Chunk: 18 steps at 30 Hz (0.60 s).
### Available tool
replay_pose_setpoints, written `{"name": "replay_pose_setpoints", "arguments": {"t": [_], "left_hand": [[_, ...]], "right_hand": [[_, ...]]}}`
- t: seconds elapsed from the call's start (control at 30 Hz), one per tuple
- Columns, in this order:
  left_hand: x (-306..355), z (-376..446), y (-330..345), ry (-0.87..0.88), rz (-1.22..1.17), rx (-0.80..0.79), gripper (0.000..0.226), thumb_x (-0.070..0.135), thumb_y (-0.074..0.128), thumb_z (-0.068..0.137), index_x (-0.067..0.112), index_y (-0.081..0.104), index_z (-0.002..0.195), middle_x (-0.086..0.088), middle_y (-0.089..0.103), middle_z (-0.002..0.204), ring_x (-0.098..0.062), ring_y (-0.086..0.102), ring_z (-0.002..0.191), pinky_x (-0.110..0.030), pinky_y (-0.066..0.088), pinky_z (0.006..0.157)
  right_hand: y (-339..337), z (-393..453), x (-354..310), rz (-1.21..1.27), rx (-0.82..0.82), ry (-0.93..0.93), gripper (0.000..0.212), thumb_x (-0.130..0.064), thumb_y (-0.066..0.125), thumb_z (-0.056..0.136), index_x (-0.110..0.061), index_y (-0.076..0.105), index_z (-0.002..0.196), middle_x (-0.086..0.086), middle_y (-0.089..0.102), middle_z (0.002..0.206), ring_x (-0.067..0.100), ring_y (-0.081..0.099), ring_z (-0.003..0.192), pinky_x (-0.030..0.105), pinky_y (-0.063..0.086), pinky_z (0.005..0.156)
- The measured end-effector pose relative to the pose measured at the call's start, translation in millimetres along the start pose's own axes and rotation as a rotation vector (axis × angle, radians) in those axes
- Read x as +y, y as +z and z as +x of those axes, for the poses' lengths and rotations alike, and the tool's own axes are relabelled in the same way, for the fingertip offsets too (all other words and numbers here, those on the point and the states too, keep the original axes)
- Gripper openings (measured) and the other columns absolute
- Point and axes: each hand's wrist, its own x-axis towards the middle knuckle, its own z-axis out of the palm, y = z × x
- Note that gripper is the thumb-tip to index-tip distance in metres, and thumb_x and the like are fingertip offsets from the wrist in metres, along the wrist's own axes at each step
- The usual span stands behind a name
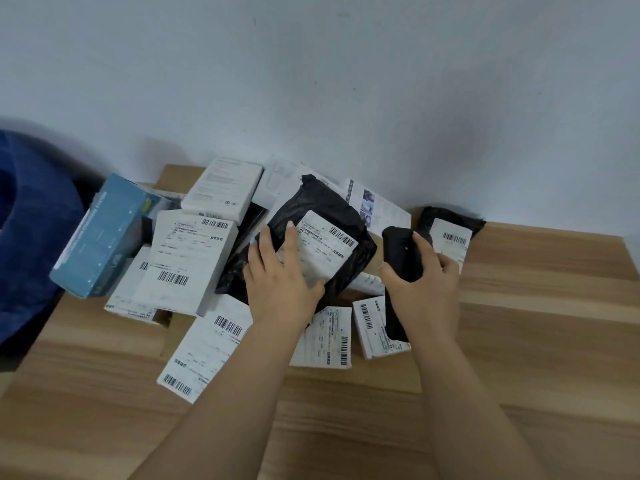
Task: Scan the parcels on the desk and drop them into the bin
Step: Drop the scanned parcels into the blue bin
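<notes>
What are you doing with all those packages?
A person is scanning parcels piled on a wooden desk. The left hand lies on a black plastic mailer bag, fingers over its white shipping label. The right hand grips a black handheld scanner beside it. A blue bin sits at the left.

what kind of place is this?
Probably a small parcel-sorting or mailroom desk. Labelled, barcoded parcels lie heaped on a wooden desk against a plain wall; the right hand grips a black scanner.
</notes>
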Motion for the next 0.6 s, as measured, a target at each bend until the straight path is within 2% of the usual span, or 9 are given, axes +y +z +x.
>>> {"name": "replay_pose_setpoints", "arguments": {"t": [0.17,0.3,0.43,0.6], "left_hand": [[-4.3,13.2,14.9,-0.003,0.059,-0.014,0.125,0.065,0.068,0.076,0.025,-0.023,0.152,-0.009,-0.004,0.162,-0.034,0.007,0.148,-0.054,0.016,0.119],[-7.2,15.1,24.6,-0.020,0.080,-0.032,0.135,0.067,0.071,0.072,0.028,-0.037,0.143,-0.009,-0.006,0.161,-0.033,0.003,0.149,-0.066,0.013,0.113],[-10.2,14.5,30.2,-0.040,0.087,-0.024,0.136,0.066,0.072,0.071,0.032,-0.039,0.141,-0.013,-0.008,0.158,-0.034,0.002,0.147,-0.071,0.014,0.109],[-8.3,14.9,31.9,-0.032,0.154,0.009,0.134,0.062,0.073,0.073,0.027,-0.035,0.144,-0.015,0.004,0.153,-0.037,0.017,0.140,-0.066,0.023,0.110]], "right_hand": [[8.1,7.9,0.9,0.012,0.003,0.000,0.068,-0.054,0.069,0.083,-0.049,0.040,0.144,-0.005,0.035,0.143,0.017,0.049,0.122,0.034,0.046,0.088],[11.1,13.6,5.6,-0.001,0.001,0.002,0.068,-0.050,0.070,0.084,-0.049,0.039,0.145,-0.003,0.035,0.144,0.018,0.048,0.123,0.035,0.047,0.087],[12.5,15.3,11.7,-0.025,-0.005,0.002,0.069,-0.049,0.070,0.084,-0.048,0.038,0.146,-0.003,0.035,0.145,0.018,0.047,0.125,0.033,0.045,0.084],[12.6,14.4,16.7,-0.039,-0.015,0.001,0.070,-0.050,0.070,0.084,-0.047,0.038,0.146,-0.002,0.035,0.146,0.019,0.047,0.125,0.034,0.048,0.084]]}}
